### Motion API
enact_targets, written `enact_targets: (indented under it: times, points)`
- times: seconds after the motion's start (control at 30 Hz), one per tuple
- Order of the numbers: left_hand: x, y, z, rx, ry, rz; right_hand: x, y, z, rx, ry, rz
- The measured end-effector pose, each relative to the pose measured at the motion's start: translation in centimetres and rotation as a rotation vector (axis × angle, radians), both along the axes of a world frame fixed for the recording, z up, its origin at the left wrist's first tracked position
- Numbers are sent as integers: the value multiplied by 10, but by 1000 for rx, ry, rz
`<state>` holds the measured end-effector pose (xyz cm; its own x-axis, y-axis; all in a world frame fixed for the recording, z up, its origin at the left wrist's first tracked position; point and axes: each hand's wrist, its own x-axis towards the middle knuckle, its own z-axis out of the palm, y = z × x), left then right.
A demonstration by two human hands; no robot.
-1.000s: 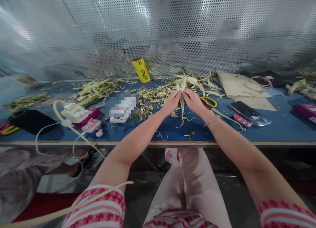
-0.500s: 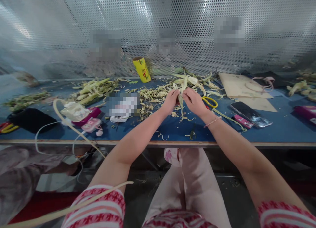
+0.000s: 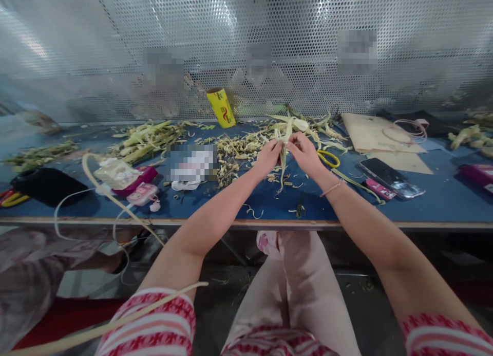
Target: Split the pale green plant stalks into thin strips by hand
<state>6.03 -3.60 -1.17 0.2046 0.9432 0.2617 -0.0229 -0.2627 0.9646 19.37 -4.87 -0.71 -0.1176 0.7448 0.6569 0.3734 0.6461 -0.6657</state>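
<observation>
My left hand [image 3: 270,155] and my right hand [image 3: 302,151] meet over the middle of the table, fingers closed in pinches. Between them is a pale green leafy plant stem [image 3: 283,143], its long leaves spreading upward and one strip hanging below. Fingers hide part of it. Just left of my left hand lies a heap of dry plant scraps [image 3: 234,153]. Longer leafy stalks [image 3: 327,127] lie behind my right hand. A yellow loop handle [image 3: 329,159] shows beside my right wrist; the rest of that tool is hidden.
A perforated metal screen [image 3: 262,32] rises behind the blue table [image 3: 215,204]. A yellow roll [image 3: 221,108] stands before it. Leafy stalks [image 3: 148,143], a pink earphone case [image 3: 142,193] and a white cable lie left. A phone [image 3: 391,178] and brown paper [image 3: 377,133] lie right. Another person's legs [image 3: 34,279] show lower left.
Both hands have shifted only slightly, still pinching the leafy stem. The strip hanging beneath has swung a little left and reaches lower.
</observation>
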Motion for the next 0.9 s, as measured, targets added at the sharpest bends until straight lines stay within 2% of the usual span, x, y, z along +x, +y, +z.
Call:
enact_targets:
  times: [0.1,0.23,0.4,0.6,0.9]
  points:
    - [-1,-3,2,119,128,22,0,0,0,-3,-17,-4]
    - [-2,-5,5,157,184,68,0,3,0,-62,42,-12]
    - [-3,0,3,138,127,136,1,6,0,-202,171,56]
    - [-4,11,-5,128,40,168,-1,5,2,-193,221,122]
    - [-3,6,-2,111,46,146,-2,4,0,-205,95,193]
